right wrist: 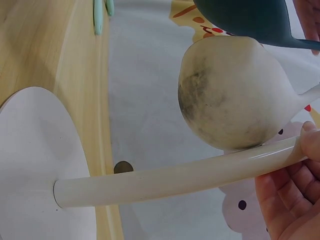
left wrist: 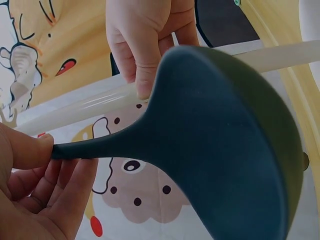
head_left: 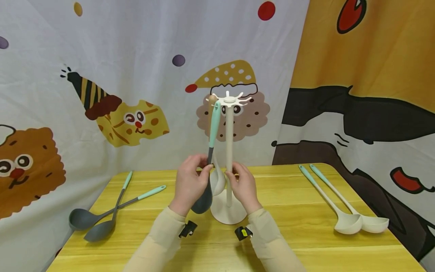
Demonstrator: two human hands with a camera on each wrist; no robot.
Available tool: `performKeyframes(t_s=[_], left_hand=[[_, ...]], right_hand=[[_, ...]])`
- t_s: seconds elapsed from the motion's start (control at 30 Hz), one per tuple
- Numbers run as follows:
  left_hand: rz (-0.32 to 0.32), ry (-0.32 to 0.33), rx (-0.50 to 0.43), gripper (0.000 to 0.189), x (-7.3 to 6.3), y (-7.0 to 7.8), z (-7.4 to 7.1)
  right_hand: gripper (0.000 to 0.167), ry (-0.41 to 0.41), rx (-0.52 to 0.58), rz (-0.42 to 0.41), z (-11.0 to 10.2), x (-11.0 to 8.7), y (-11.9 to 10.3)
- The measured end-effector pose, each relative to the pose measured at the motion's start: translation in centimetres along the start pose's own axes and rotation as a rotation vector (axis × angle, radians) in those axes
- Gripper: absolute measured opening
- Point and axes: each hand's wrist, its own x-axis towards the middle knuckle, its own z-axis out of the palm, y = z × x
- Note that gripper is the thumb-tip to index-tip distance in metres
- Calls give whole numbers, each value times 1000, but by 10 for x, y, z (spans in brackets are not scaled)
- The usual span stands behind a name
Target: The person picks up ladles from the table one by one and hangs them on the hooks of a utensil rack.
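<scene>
A white utensil rack with a round base and a ring of hooks stands mid-table. My right hand pinches its pole low down, between thumb and fingers. To the left of the pole, my left hand grips a dark grey ladle by its lower shaft. That ladle is upright, mint handle up, its bowl down. The handle's top is beside a hook; whether it is hooked I cannot tell. Behind it hangs a white ladle with a brown handle and dark smudges on its bowl.
Two dark grey utensils with mint handles lie crossed on the table's left. At the right, two white ladles with mint handles lie side by side. A patterned curtain hangs behind the wooden table.
</scene>
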Motion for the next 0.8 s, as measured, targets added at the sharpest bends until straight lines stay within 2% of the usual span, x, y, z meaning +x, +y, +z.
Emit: performKeyframes(t_s=[0.57, 0.8], left_hand=[[-42, -26, -16, 15, -2, 5, 2], [-54, -25, 0, 15, -1, 3, 4]], right_hand=[[17, -2, -4, 14, 0, 1, -1], [18, 3, -2, 6, 0, 1, -1]])
